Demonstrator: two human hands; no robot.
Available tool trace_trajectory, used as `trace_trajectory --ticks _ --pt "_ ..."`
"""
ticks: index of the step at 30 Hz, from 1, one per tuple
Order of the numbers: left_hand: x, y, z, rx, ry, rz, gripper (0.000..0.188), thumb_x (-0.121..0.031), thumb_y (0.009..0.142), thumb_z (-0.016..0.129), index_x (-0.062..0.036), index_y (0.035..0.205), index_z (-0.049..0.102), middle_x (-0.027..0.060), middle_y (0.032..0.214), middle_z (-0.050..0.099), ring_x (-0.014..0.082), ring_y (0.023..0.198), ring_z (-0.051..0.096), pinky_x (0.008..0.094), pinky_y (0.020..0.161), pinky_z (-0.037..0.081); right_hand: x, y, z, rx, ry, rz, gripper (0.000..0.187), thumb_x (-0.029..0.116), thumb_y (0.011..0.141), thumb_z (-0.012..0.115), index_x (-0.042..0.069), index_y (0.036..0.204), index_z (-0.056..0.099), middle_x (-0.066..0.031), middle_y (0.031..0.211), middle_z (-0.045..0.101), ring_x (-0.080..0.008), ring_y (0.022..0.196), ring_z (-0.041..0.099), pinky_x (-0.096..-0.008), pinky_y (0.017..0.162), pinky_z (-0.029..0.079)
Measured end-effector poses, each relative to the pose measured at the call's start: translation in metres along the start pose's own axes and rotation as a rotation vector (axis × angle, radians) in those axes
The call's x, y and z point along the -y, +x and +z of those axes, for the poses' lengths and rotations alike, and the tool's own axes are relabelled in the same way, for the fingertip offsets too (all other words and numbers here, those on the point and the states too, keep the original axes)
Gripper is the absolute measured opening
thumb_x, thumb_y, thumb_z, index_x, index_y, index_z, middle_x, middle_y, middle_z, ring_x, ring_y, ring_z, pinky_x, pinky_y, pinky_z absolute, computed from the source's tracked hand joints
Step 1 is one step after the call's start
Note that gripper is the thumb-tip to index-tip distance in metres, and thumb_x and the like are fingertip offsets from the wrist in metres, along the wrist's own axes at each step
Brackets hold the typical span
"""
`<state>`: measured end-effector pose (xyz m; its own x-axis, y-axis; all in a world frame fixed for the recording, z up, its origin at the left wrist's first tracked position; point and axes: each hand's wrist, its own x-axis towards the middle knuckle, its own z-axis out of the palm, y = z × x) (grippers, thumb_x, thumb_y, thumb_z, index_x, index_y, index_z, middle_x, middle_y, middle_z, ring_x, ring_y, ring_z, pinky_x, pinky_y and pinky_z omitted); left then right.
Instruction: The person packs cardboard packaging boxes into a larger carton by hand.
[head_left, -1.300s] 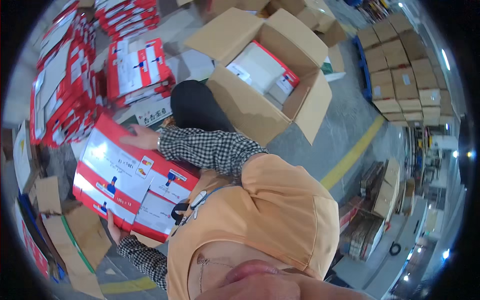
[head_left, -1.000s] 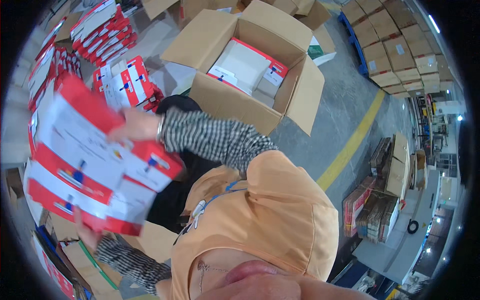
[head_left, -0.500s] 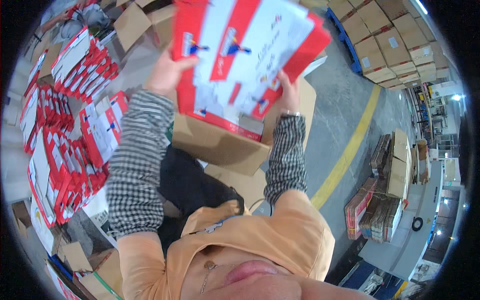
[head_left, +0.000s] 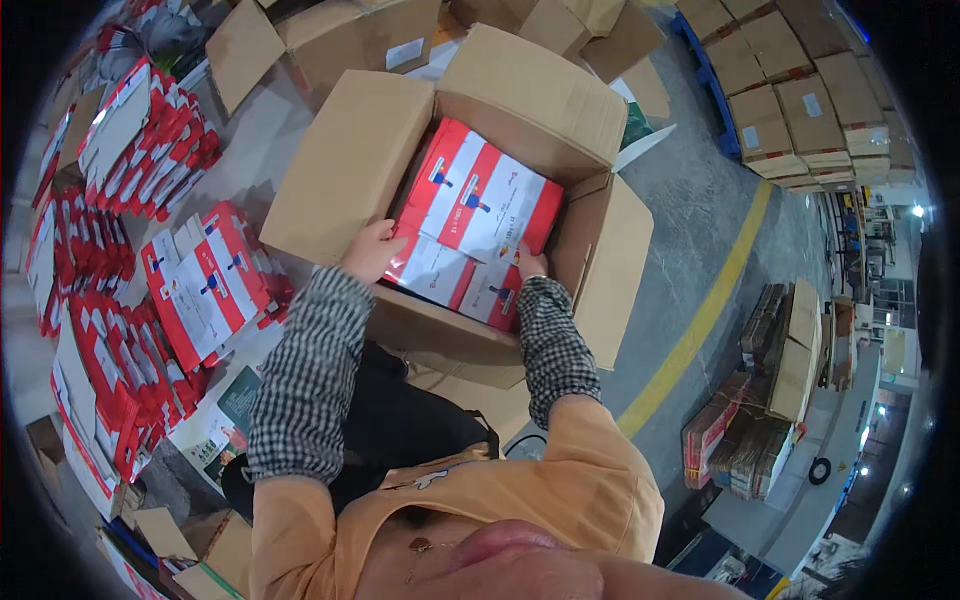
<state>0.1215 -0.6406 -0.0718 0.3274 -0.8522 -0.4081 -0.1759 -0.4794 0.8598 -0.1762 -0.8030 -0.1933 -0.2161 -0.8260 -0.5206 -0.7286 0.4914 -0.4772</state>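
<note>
Inside an open cardboard box [head_left: 520,80] lie flat red-and-white printed cartons [head_left: 500,205], two wide ones overlapping others below. My left hand [head_left: 372,250] is at the near left edge of the cartons, thumb over the top, with the other fingers partly hidden. At their near right side, my right hand [head_left: 530,262] has its thumb on the printed face and its remaining fingers out of sight. Both hands grip the cartons' edges within the box walls. The box flaps stand spread outward.
Stacks of red-and-white cartons [head_left: 150,140] fill the left side, with a separate pile [head_left: 205,285] beside the box. More open boxes [head_left: 360,40] stand behind. Stacked sealed boxes [head_left: 790,100] rise at far right, and bundled flattened cardboard [head_left: 750,430] lies beyond a yellow floor line [head_left: 700,310].
Both hands have come down and nearer, bringing the fanned cartons from above the box into it. The cartons now lie flat inside.
</note>
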Motion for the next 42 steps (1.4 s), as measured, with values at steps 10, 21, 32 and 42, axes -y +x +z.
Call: trace_trajectory --ticks 10,21,32,42 --pt "0.104 -0.213 -0.139 -0.763 -0.416 -0.192 0.039 -0.02 0.09 0.059 0.0036 0.121 0.053 0.0116 0.104 0.063 0.0166 0.092 0.061 0.0284 0.079 0.05 0.146 -0.138 0.035 -0.195 0.597 -0.656 0.044 0.019 0.089 0.057 -0.007 0.123 0.049 -0.0235 0.125 0.051 -0.0317 0.118 0.049 -0.0384 0.098 0.038" --pt "0.243 -0.276 -0.195 -1.151 -0.284 -0.412 0.045 -0.019 0.083 0.067 0.0088 0.116 0.056 0.0151 0.107 0.065 0.019 0.098 0.061 0.0298 0.085 0.048 0.214 -0.322 0.275 0.802 -0.041 -0.874 0.046 0.032 0.084 0.064 -0.002 0.114 0.058 -0.019 0.107 0.064 -0.0277 0.091 0.064 -0.0345 0.081 0.049" --pt "0.272 -0.166 -0.327 -0.903 -0.114 -0.596 0.077 -0.042 0.067 0.077 0.0055 0.122 0.05 0.0227 0.121 0.057 0.0315 0.109 0.058 0.0387 0.095 0.044 0.214 -0.286 0.369 0.659 -0.222 -0.704 0.07 0.047 0.082 0.058 -0.011 0.12 0.051 -0.0313 0.124 0.051 -0.0389 0.114 0.053 -0.0395 0.099 0.039" --pt "0.275 -0.173 -0.348 -0.817 -0.69 -0.521 0.064 -0.013 0.066 0.076 0.0076 0.12 0.047 0.0218 0.107 0.062 0.0306 0.091 0.065 0.0366 0.085 0.052 0.212 -0.305 0.377 0.568 -0.54 -0.939 0.063 0.048 0.084 0.054 -0.006 0.117 0.055 -0.0328 0.128 0.046 -0.0436 0.12 0.044 -0.0467 0.102 0.034"
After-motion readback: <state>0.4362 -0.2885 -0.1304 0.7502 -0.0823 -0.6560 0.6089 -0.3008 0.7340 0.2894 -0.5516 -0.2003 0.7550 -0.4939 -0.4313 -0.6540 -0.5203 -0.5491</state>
